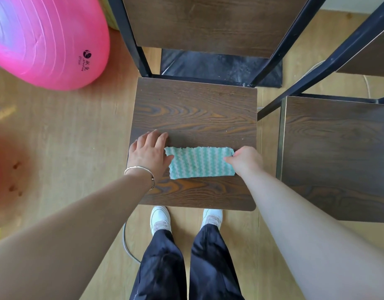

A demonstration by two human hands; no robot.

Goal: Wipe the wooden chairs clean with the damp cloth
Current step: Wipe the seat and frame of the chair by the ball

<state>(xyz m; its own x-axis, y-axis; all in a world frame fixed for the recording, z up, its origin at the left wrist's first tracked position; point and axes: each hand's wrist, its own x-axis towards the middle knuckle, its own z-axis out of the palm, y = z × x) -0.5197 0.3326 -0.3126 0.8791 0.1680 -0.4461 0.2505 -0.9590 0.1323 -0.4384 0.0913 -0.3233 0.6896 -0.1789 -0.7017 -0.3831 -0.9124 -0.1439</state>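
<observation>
View from above, looking down at a person's own body. Nearest are two legs in dark trousers (186, 267) and white shoes (160, 218) on a pale wood-look floor (74, 137), with a grey cable (127, 245) curving beside the left shoe.

Just past the shoes is a dark wooden chair (195, 113) with a black metal frame. A cloth (200, 162), teal with white wavy stripes, lies flat as a folded rectangle on the front half of the seat. The left hand (149, 153), a thin bracelet (143, 172) on its wrist, rests open and flat on the seat, fingers spread, its thumb touching the cloth's left edge without gripping it. The right hand (246, 160) is closed, pinching the cloth's right edge between thumb and fingers.

A second chair (338, 152) of the same kind stands just to the right.

Farther left sits a large pink ball (48, 40) printed with a small dark round logo and lines of writing too small to read. Behind the first chair's seat a black mat (219, 66) lies on the floor, below the wooden backrest (212, 20).
</observation>
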